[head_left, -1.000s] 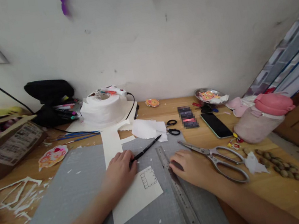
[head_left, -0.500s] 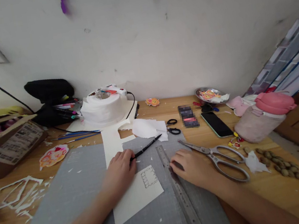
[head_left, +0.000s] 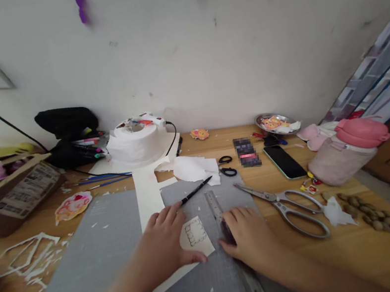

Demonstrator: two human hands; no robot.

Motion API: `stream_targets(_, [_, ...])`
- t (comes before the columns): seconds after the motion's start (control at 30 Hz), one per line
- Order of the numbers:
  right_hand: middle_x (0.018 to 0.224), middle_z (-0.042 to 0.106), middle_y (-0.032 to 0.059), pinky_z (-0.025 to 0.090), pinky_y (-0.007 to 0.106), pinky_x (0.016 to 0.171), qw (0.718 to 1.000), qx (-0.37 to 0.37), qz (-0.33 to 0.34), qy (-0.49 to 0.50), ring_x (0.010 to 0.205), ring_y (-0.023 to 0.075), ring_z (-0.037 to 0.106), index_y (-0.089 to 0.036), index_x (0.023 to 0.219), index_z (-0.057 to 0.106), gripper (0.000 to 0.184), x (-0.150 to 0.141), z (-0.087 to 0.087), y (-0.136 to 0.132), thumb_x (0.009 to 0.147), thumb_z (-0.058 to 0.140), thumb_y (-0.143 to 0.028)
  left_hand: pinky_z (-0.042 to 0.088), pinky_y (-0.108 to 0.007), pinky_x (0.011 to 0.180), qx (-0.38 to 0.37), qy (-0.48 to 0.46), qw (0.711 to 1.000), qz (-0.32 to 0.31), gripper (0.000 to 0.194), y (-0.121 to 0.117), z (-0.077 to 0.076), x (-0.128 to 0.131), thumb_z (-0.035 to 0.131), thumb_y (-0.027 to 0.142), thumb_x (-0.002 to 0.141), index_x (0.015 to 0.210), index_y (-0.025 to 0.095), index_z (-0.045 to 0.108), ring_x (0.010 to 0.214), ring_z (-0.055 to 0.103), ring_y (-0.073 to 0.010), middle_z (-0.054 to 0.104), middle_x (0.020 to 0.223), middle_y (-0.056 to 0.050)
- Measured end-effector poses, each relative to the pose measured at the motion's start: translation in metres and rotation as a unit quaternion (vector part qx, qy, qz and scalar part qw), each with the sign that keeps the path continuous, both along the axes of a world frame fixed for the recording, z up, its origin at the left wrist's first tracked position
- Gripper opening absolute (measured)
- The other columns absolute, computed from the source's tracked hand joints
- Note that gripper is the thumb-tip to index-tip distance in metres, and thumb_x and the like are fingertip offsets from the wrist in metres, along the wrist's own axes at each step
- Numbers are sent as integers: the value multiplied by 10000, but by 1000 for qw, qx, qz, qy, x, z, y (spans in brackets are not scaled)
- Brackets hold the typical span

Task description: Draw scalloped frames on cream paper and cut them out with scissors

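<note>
Drawing paper (head_left: 208, 245) lies on the grey cutting mat (head_left: 108, 232) in front of me, a scalloped square outline (head_left: 195, 231) inked near its right edge. My left hand (head_left: 166, 249) is open, palm down over the paper, fingers pointing away from me and the thumb stretched out toward the paper's lower right edge. The black pen (head_left: 197, 190) slants up and to the right, its rear end at the left fingertips; I can't tell whether they touch it.

My right hand (head_left: 251, 237) is over the steel ruler (head_left: 214, 206), its fingers bent and the thumb set apart below them. A dark patch shows between thumb and fingers, but I can't make out what it is, nor how firmly the hand grips.

Just right of that hand, large metal scissors (head_left: 284, 205) lie partly on the mat and partly on the wooden tabletop (head_left: 373, 260). Beyond the pen I see crumpled white paper (head_left: 193, 168) beside black-handled scissors (head_left: 227, 166). A phone (head_left: 285, 161) lies near the pink-lidded container (head_left: 343, 155) on the right.
</note>
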State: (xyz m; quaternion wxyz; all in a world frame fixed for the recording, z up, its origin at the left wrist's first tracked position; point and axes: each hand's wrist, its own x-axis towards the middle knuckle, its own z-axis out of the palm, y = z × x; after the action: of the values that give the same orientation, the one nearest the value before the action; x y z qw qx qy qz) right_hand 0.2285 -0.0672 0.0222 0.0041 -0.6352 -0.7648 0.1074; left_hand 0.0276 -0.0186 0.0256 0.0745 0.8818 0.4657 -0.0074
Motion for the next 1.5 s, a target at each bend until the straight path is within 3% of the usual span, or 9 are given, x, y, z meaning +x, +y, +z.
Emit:
stream_targets(0.2, [1034, 656, 134, 455, 429, 859, 999, -16, -32, 20, 989, 309, 600, -113, 1031, 605, 258, 4, 6, 2, 786, 609, -192, 191, -567, 1127, -85, 70, 994, 1, 933, -13, 10, 2, 761, 528, 587, 1350, 76, 472, 1331, 380, -374, 425, 1445, -215])
stream_targets(0.4, [1027, 655, 150, 467, 375, 819, 994, -56, -89, 9, 990, 295, 619, -99, 1055, 578, 279, 4, 11, 1, 777, 565, -120, 264, -526, 1101, -73, 48, 996, -6, 788, -20, 10, 7, 645, 369, 658, 1368, 88, 453, 1237, 480, -353, 518, 1372, -192])
stream_targets(0.77, [956, 682, 147, 439, 327, 667, 992, -66, -104, -3, 898, 298, 661, -119, 1045, 556, 317, 8, 16, 6, 728, 552, -106, 429, -477, 970, -59, 29, 998, -7, 674, -23, 15, 13, 544, 165, 678, 1345, 116, 463, 1130, 562, -340, 556, 1318, -177])
stream_targets(0.9, [921, 687, 143, 416, 318, 618, 994, -57, -93, -8, 846, 295, 670, -126, 992, 569, 271, 11, 16, 7, 723, 542, -132, 451, -506, 919, -7, 58, 998, -32, 374, -23, 21, 16, 415, 42, 771, 1060, 129, 637, 1008, 628, -317, 657, 1113, -153])
stream_targets(1.0, [929, 689, 143, 393, 309, 595, 995, -60, -84, -14, 839, 293, 671, -130, 995, 574, 272, 14, 17, 7, 726, 539, -145, 481, -511, 835, 32, 69, 997, -20, 341, -18, 26, 11, 349, 23, 817, 938, 150, 641, 900, 654, -313, 678, 971, -127])
stream_targets(1.2, [923, 694, 114, 348, 288, 577, 996, -52, -76, -2, 829, 267, 665, -150, 992, 590, 257, 20, 14, 7, 737, 557, -150, 489, -361, 599, 119, 37, 983, 137, 263, -6, 40, -16, 322, 158, 891, 873, 183, 583, 799, 673, -287, 663, 832, -104])
stream_targets(1.3, [874, 695, 72, 337, 272, 584, 996, -32, -68, 41, 787, 223, 646, -169, 918, 609, 178, 24, 13, 8, 746, 567, -159, 300, -290, 382, 194, 55, 954, 220, 276, -11, 48, -23, 305, 275, 900, 836, 221, 568, 533, 640, -283, 648, 612, -56])
stream_targets(1.4, [805, 671, 19, 338, 251, 591, 987, -21, -45, 154, 705, 160, 596, -191, 851, 627, 103, 26, 13, 9, 794, 543, -207, 284, -282, 371, 308, -22, 930, 199, 351, -26, 46, -20, 260, 297, 919, 884, 211, 600, 425, 599, -245, 615, 498, -39])
stream_targets(1.5, [778, 633, 1, 347, 236, 598, 952, -55, -27, 299, 667, 130, 537, -194, 849, 647, 149, 23, 13, 12, 836, 518, -268, 448, -267, 492, 338, -137, 929, 57, 268, -40, 33, -12, 356, 267, 913, 859, 252, 618, 513, 633, -181, 676, 602, -17])
